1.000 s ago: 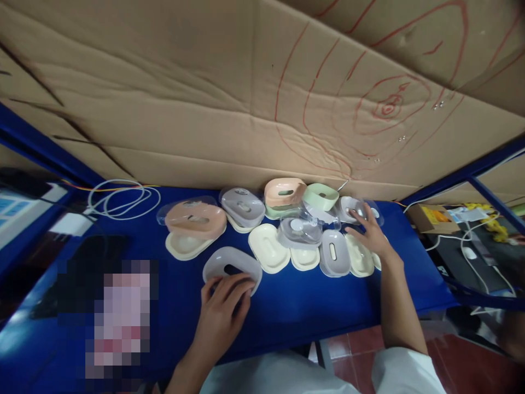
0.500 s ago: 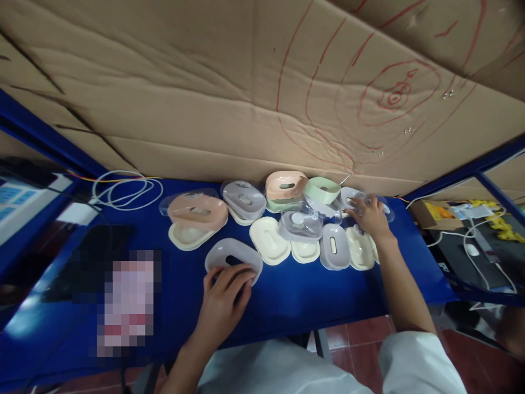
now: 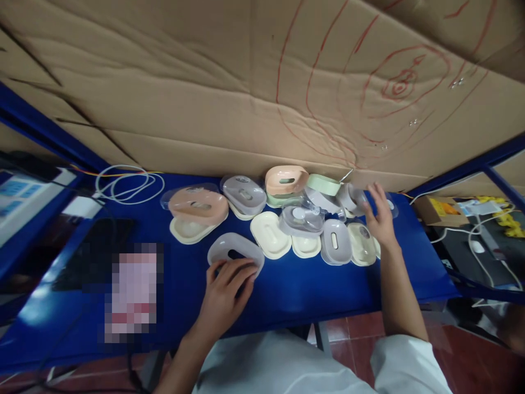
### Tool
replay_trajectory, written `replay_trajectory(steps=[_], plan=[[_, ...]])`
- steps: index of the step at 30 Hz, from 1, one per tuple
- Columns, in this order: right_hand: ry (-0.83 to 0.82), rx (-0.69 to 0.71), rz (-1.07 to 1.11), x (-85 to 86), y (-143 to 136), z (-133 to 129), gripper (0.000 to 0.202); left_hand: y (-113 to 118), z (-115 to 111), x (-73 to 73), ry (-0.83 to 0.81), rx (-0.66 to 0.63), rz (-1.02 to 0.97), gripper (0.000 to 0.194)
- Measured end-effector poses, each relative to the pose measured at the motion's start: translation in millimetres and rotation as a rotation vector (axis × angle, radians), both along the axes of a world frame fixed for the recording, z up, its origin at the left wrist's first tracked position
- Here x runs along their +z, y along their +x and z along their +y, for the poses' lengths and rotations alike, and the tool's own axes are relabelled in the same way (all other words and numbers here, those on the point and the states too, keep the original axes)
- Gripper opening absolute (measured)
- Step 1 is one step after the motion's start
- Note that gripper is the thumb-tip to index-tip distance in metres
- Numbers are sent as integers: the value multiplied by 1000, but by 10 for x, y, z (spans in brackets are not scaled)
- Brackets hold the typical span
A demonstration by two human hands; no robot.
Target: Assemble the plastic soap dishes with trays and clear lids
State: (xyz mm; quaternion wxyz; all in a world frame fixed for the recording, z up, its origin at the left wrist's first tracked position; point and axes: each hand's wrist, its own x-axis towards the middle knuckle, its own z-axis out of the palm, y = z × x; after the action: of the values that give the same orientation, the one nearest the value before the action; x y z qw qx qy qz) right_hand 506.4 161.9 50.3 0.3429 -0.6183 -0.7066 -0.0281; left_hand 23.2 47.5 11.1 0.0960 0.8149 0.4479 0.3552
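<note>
My left hand (image 3: 227,287) is closed over the near rim of a grey-lilac oval soap dish (image 3: 217,250) with a slot in its bottom, resting on the blue table. My right hand (image 3: 380,216) has its fingers stretched up and its thumb apart, beside a tilted grey dish (image 3: 346,198) and clear plastic pieces at the back right. Whether its fingertips touch the clear plastic, I cannot tell. Nearer to me lie a cream tray (image 3: 362,249) under a clear cover and an upright grey slotted dish (image 3: 336,243).
Peach dishes (image 3: 192,205), a green dish (image 3: 324,185) and a cream tray (image 3: 269,235) crowd the middle. A cardboard wall (image 3: 205,109) rises behind. A coiled white cable (image 3: 127,183) lies at left, a blurred-out pink object (image 3: 133,293) nearer. An open carton (image 3: 438,212) is at right.
My right hand has lifted its fingers and turned more upright near the back-right dishes. A grey dish there now stands tilted. My left hand stays on its dish; the view has shifted slightly.
</note>
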Motion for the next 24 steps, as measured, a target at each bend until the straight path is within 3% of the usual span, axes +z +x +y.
replay_trajectory(steps=[3,8,13,15,18,21,24], plan=[[22,-75,124,-110,68,-31,62,-52,-104,21,18,-60,42,37],[-62,-159,213,-324,270,-79,67,-209,-252,28,-74,135,186,35],[8,-214,98,-103,123,-177,62,-280,-349,76,-29,99,271,31],[95,-232,24,11,-168,-322,59,-288,-421,108,-18,37,283,35],[189,-173,8,22,-934,-669,52,-327,-536,150,-41,-79,297,35],[-117,288,-114,-151,-1845,-1026,45,-415,-625,164,-41,-120,246,30],[-312,435,-125,-333,-2458,-1236,51,-512,-669,139,25,-15,57,29]])
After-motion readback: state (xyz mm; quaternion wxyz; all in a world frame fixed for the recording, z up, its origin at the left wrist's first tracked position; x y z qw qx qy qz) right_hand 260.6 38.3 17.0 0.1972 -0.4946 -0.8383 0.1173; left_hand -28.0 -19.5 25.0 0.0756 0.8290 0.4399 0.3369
